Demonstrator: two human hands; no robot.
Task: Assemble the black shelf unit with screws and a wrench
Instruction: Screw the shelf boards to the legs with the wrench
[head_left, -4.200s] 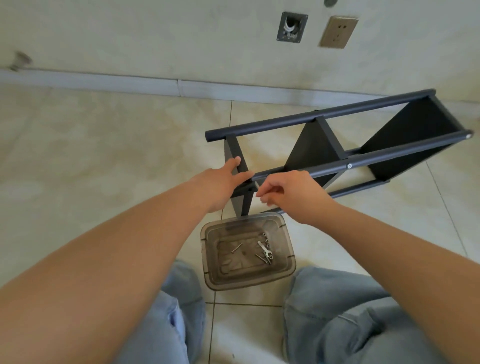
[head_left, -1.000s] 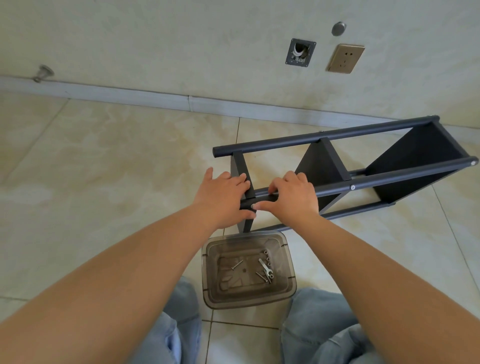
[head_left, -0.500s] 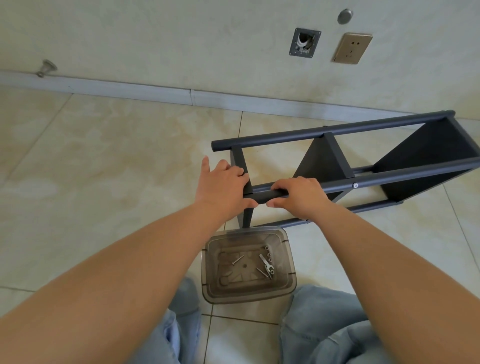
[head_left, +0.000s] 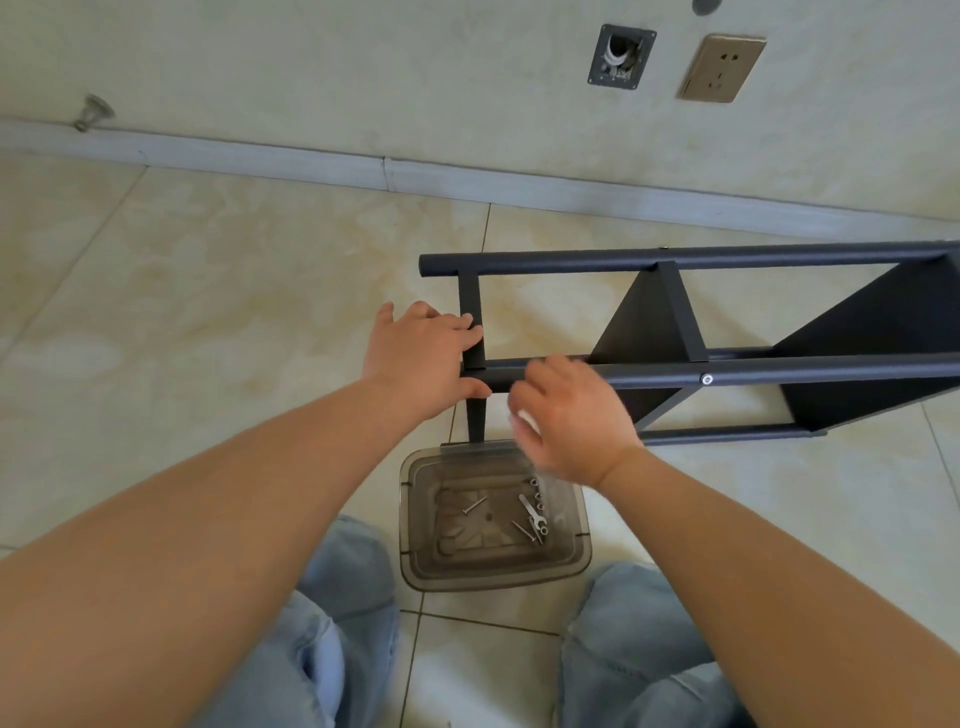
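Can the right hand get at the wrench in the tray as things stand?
Probably yes. The right hand hangs blurred just above the open-topped tray, apparently holding nothing, and the wrench lies uncovered among loose screws. Nothing blocks the drop.

No readable text, label, brand, number or sign is showing anywhere in the view.
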